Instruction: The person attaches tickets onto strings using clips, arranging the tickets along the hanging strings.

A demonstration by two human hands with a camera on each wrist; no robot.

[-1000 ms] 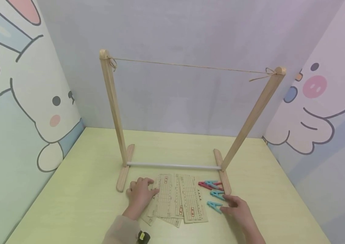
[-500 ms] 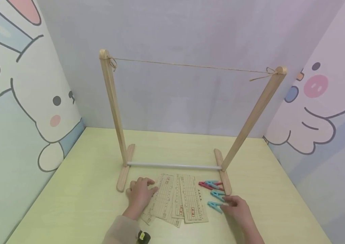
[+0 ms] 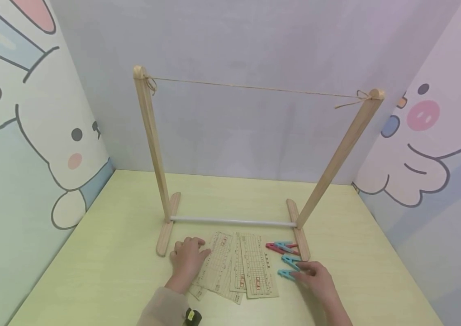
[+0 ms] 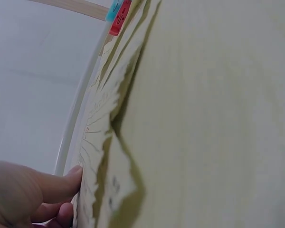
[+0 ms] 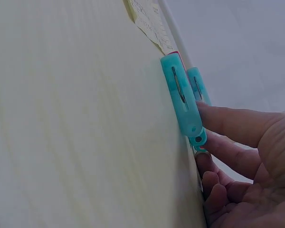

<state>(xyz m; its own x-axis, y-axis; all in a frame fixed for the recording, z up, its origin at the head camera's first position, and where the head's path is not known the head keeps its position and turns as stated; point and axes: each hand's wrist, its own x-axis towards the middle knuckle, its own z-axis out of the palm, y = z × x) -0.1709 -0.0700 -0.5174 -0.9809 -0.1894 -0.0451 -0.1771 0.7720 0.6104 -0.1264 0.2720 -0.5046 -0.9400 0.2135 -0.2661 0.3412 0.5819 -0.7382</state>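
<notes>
Paper slips [image 3: 238, 267] lie lower centre, partly hidden by the bent left hand [image 3: 188, 259] (grip unclear); lower right, the right hand [image 3: 318, 281] pinches a half-covered teal clothespin [image 3: 286, 274].

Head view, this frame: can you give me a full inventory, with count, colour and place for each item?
Paper slips: several overlapping, exact count unclear, beige with print, between the hands
Blue clips: 3, by the right hand
Red clip: 1 visible, red, partly under a blue one
Wooden stand: 1, light wood, behind the slips
White rod: 1, low between the stand's posts
String: 1, tan, tied between the post tops
Table: 1, pale yellow, under everything
Walls: 3, grey-lilac at back, cartoon prints on both sides
Black object: 1, yellow mark, by the left cuff
Sleeve: 1, beige, left forearm
Left hand: 1, at the slips' left edge
Right hand: 1, fingertips at the blue clips
</notes>
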